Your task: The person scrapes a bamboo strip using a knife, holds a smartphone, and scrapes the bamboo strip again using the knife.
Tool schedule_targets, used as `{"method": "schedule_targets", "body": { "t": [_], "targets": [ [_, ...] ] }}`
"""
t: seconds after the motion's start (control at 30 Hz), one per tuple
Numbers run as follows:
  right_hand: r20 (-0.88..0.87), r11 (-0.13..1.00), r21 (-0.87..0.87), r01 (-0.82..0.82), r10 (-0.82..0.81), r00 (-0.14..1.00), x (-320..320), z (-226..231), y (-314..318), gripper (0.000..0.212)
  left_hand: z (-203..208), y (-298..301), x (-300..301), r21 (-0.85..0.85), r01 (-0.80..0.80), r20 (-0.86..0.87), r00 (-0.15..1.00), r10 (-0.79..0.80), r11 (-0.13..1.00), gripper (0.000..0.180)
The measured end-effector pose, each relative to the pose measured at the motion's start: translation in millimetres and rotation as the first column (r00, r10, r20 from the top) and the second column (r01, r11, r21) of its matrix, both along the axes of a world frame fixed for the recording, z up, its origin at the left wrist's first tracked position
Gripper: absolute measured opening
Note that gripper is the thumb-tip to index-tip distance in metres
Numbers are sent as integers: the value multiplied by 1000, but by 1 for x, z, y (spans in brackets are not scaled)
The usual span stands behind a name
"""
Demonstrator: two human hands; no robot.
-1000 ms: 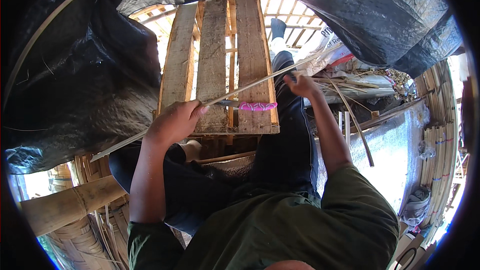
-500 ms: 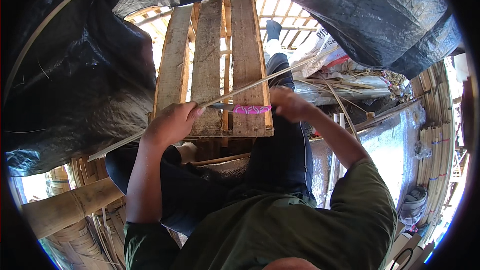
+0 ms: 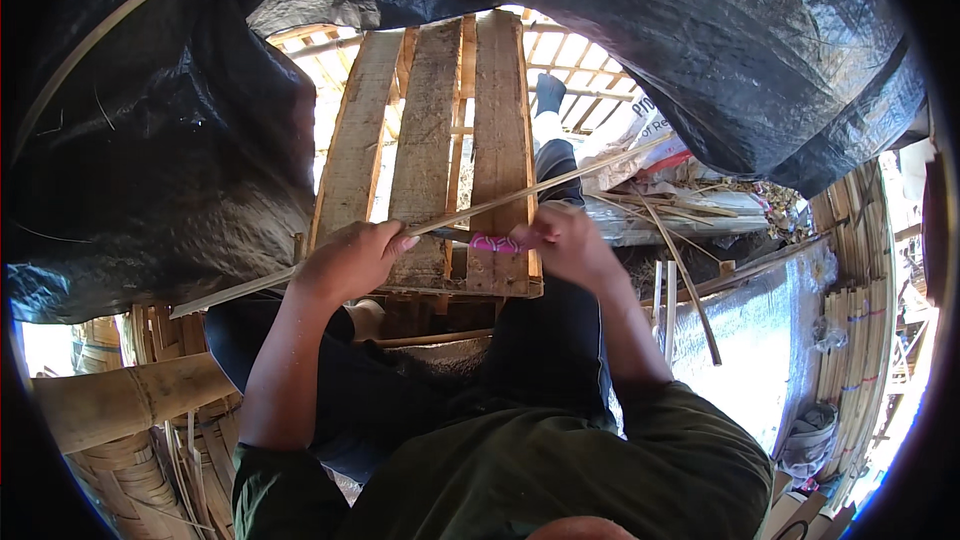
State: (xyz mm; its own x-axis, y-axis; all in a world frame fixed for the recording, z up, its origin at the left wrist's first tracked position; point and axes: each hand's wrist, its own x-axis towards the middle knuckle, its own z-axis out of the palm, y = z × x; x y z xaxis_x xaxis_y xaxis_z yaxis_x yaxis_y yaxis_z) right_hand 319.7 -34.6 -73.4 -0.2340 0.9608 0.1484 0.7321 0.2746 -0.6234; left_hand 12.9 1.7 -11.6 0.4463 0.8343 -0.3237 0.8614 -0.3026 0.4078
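My left hand [image 3: 352,258] is closed around a long, thin bamboo strip [image 3: 500,202], its thumb lying along the top. The strip slants from lower left to upper right across a slatted wooden bench [image 3: 420,155]. A knife with a pink patterned handle [image 3: 493,243] lies crosswise just below the strip, its dark blade pointing at my left hand. Part of the blade is hidden by that hand. My right hand [image 3: 572,248] is closed at the end of the knife's handle, fingers curled over it and slightly blurred.
Black plastic sheeting [image 3: 170,160] hangs at the left and overhead. A thick bamboo pole [image 3: 130,400] lies at lower left. Loose strips [image 3: 680,275] and a white sack [image 3: 630,145] are at the right. Bundled bamboo slats [image 3: 855,340] line the right side. My legs straddle the bench.
My right hand has come down and left onto the knife's handle, from which it was apart before. My left hand stays on the strip. The whole view has shifted slightly.
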Motion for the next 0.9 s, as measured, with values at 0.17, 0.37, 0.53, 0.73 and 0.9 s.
{"method": "schedule_targets", "body": {
  "t": [0.17, 0.37, 0.53, 0.73, 0.9],
  "targets": [
    [137, 957, 250, -148, 116, 984, -50, 9, -17, 24, 12, -4, 0, -29, -21, 4, 1000, 21, 999, 38],
    [285, 962, 226, -156, 88, 954, -58, 6, -14, 17, 21, 4, -6, 8, 21, -21, 1000, -21, 1000, 37],
    [57, 994, 45, -98, 95, 994, -16, 19, -32, 21, 38, 8, -27, 21, -29, 1, 1000, 29, 999, 39],
    [49, 920, -18, 391, -390, 920, 27, 43, -40, 45, 38, 21, -47, 72, -10, 57, 998, 5, 997, 31],
    [-26, 923, 40, 383, -382, 924, 10, 6, -16, 57, 48, 30, -45, 89, 2, 46, 999, -6, 996, 26]
  ]
}}
